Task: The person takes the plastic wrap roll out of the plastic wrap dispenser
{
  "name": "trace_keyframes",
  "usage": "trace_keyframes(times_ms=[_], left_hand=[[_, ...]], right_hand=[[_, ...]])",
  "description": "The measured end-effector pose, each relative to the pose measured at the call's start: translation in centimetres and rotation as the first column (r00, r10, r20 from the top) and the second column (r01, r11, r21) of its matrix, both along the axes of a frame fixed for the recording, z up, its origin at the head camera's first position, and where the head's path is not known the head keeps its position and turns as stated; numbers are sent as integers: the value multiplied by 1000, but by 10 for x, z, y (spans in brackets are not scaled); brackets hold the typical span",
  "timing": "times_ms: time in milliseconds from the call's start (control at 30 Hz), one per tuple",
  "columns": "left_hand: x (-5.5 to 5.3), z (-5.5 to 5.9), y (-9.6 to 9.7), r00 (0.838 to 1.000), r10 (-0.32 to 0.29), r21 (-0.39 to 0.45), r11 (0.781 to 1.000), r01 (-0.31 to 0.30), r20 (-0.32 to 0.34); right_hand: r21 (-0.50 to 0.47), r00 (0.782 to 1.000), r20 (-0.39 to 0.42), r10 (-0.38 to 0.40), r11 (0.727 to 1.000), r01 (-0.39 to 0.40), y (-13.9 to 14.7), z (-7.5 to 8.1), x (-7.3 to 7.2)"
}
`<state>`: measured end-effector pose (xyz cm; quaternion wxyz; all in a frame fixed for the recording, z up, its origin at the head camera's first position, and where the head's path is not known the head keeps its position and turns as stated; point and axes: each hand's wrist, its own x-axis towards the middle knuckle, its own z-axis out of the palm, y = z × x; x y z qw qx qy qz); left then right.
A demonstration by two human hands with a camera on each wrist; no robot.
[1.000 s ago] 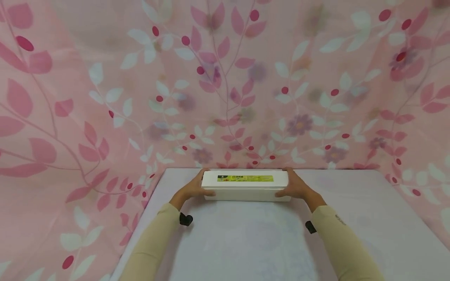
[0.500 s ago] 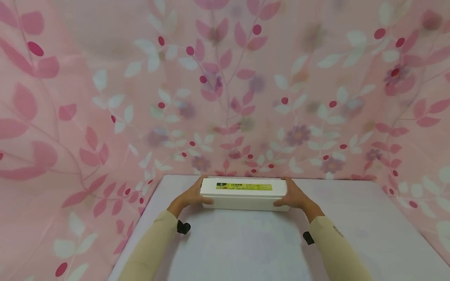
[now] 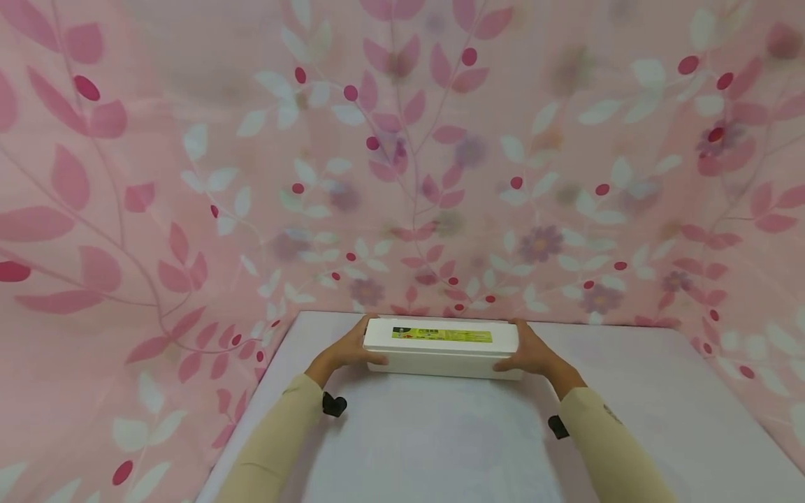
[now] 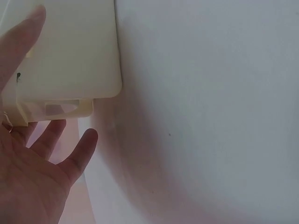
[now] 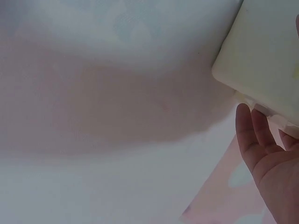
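Note:
A long white cling film box [image 3: 443,364] with a yellow-green label [image 3: 442,334] on top lies crosswise near the table's far edge. My left hand [image 3: 349,350] grips its left end, thumb along the front face and fingers round the end. At the opposite end my right hand [image 3: 533,351] holds it the same way. In the left wrist view, the box's end [image 4: 70,56] has a translucent cap-like part, with the thumb over the front and several fingers behind. The right wrist view shows fingertips [image 5: 244,116] right at the box's lower end edge.
A pale cloth-covered table [image 3: 440,440] spreads out in front of the box. Pink curtains [image 3: 415,175] with leaf and flower prints rise along the back and both sides. Small black devices [image 3: 334,404] are worn under both wrists.
The head view has tilted up slightly, so the box and both hands appear lower in it. Both hands keep the same hold on the box.

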<state>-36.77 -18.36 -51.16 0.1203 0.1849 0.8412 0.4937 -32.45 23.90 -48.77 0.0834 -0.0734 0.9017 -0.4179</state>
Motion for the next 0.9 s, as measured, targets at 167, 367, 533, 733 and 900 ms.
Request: trace_keyframes(times_ms=[167,367,533,733,900], left_hand=[[-2,-1,-2,1000,-6,-6,1000,6,-4],[-3,3,-3,999,-26,-36,999,25,-19],[-2,7,-3,999,-14,-66,998,11,-40],[0,9,-5,998,-2,-80,997,-3,-66],[-1,9,-4,996,-6,-79,997,-1,-91]], right_hand=[[-7,1000,-7,10,1000,-11,-2,1,0],[1,1000,-24,13,1000,-13,0,2,0],[23,1000,-25,10,1000,-9,1,2,-1],[58,1000,-12,0,998,1,-1,5,0],[76,1000,-30,7,997,-5,2,10,0]])
